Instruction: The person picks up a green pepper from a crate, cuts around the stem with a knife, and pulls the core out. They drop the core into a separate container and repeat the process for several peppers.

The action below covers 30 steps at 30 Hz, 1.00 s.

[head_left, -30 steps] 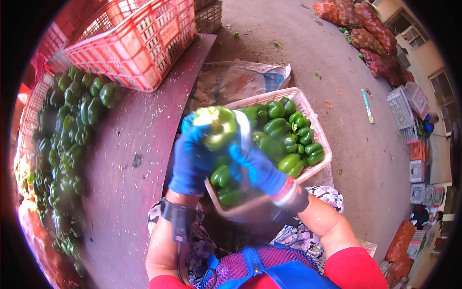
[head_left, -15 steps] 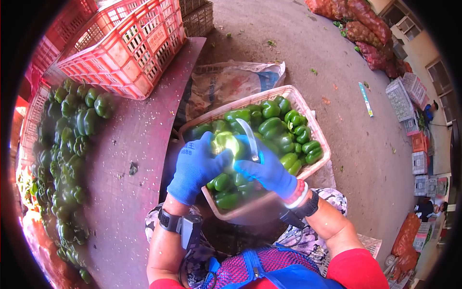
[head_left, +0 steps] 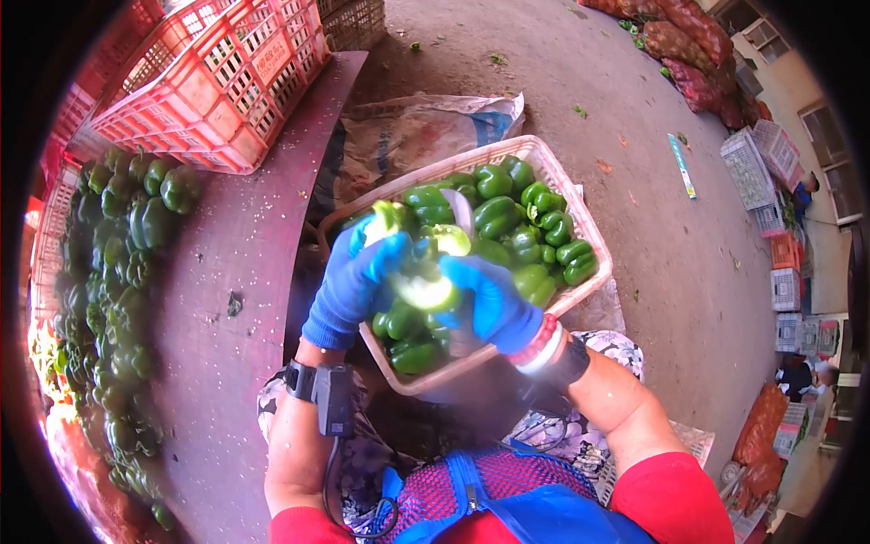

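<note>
My left hand (head_left: 352, 283), in a blue glove, is closed on a cut green bell pepper (head_left: 390, 220) with pale inner flesh showing. Its pale cut faces lie between both hands, blurred by motion and glare. My right hand (head_left: 494, 304), gloved in blue too, is closed on a knife whose curved blade (head_left: 460, 210) points up past the fingers; the handle is hidden. The right fingertips are right at a lower cut piece (head_left: 428, 292). Both hands are over a pale pink crate (head_left: 594, 213) of whole green bell peppers (head_left: 497, 218).
At left, a reddish board (head_left: 227, 363) bears a long heap of green peppers (head_left: 113, 272) and a pink plastic crate (head_left: 227, 91). An empty-looking sack (head_left: 408, 136) lies beyond the pepper crate. Filled mesh sacks (head_left: 689, 59) and stacked crates (head_left: 752, 172) stand at right.
The pepper between my hands now shows as separated pale cut pieces. My left hand has shifted slightly left; the blade has dropped back partly behind the pieces. The whole view has shifted a little.
</note>
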### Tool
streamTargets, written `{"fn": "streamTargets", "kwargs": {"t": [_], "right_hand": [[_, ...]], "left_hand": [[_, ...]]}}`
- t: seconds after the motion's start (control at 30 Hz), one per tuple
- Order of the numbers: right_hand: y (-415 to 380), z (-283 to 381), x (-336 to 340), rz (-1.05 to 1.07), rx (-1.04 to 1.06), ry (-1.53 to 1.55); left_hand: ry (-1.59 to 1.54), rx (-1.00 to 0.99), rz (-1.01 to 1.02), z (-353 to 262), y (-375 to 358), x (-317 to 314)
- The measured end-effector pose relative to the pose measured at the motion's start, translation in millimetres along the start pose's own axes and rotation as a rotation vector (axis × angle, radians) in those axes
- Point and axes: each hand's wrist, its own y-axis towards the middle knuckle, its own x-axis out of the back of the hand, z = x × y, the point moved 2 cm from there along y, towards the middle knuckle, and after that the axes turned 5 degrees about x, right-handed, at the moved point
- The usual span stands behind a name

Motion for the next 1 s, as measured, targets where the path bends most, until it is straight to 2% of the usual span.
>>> {"fn": "streamTargets", "kwargs": {"t": [0.03, 0.07, 0.13, 0.2, 0.23, 0.27, 0.3, 0.33, 0.4, 0.43, 0.53, 0.57, 0.73, 0.87, 1.0], "right_hand": [[1.2, -3.3, 0.5, -0.002, 0.015, 0.016], [4.1, -3.9, 3.6, 0.019, 0.021, -0.005], [13.8, -1.4, 4.9, 0.063, 0.015, -0.052], [10.1, 8.4, 3.8, 0.075, 0.08, -0.239], [6.5, 11.0, 5.5, 0.084, 0.076, -0.301], [3.5, 13.7, 4.6, 0.101, 0.08, -0.368], [-5.2, 15.1, -4.5, 0.12, 0.068, -0.346], [-9.0, 15.3, -1.2, 0.182, 0.047, -0.62], [-11.7, -2.8, 2.3, 0.398, 0.642, -1.58], [-17.0, -22.7, 8.4, 0.381, 0.484, -1.788], [-11.2, -104.3, 70.5, 0.654, 0.294, -1.897], [-13.9, -105.5, 68.9, 0.701, 0.299, -1.787], [-7.4, -104.2, 67.7, 0.633, 0.294, -1.759], [-3.7, -108.4, 53.8, 0.571, 0.195, -1.745], [8.8, -113.4, 58.0, 0.576, 0.222, -1.694]], "left_hand": [[0.089, -0.058, -0.063, 4.1, 4.4, 6.6], [0.089, -0.03, -0.237, 13.1, 6.8, 9.5], [0.203, -0.163, -0.391, 13.3, 10.3, 3.2], [0.519, -0.279, -0.554, 23.4, 16.5, 11.3], [0.552, -0.302, -0.67, 19.2, 14.5, 12.4], [0.528, -0.196, -0.777, 13.4, 15.3, 23.1], [0.334, -0.111, -0.768, 4.0, 14.2, 32.9], [0.139, -0.037, -0.751, -3.5, 12.6, 39.4], [0.085, -0.068, -0.764, -10.6, 9.1, 43.4], [0.06, -0.087, -0.767, -12.0, 6.5, 44.0], [0.045, -0.115, -0.755, -11.3, 0.9, 39.2], [0.045, -0.118, -0.748, -13.0, -0.5, 38.0], [-0.011, -0.122, -0.702, -17.7, -7.6, 39.0], [-0.053, -0.083, -0.67, -18.8, -5.9, 32.9], [-0.022, -0.029, -0.542, -13.5, 1.2, 31.9]]}}
